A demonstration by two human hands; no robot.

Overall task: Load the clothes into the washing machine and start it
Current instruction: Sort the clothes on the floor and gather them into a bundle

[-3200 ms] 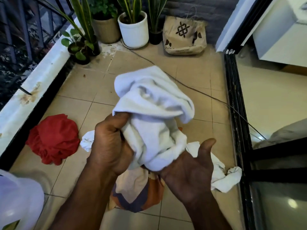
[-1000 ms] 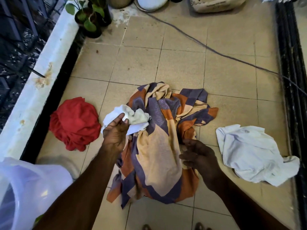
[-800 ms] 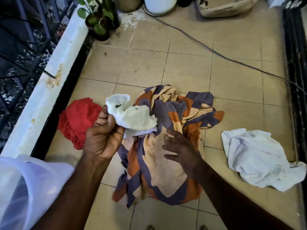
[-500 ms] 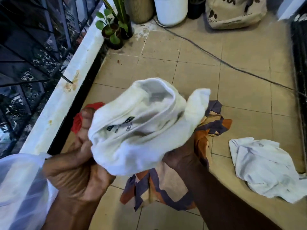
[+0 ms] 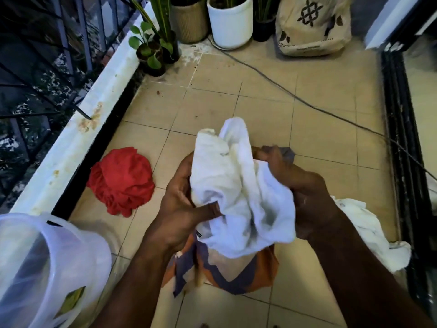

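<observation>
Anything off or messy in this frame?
Nothing damaged. Clothes lie loose on the tiled floor: a red garment by the ledge, a patterned cloth under the hands, a white one at right. Both hands, left hand and right hand, grip a white garment. A cable crosses the floor.

Both hands raised together, bare forearms extended forward.
Left hand [image 5: 182, 204] and right hand [image 5: 305, 192] each closed, fingers [image 5: 208, 209] curled, gripping white cloth [image 5: 241, 192].

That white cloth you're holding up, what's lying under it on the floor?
Under the white cloth, held in both hands, left and right, lies a patterned orange, purple and beige fabric on the tiled floor. Only its near end shows; the rest is covered.
</observation>
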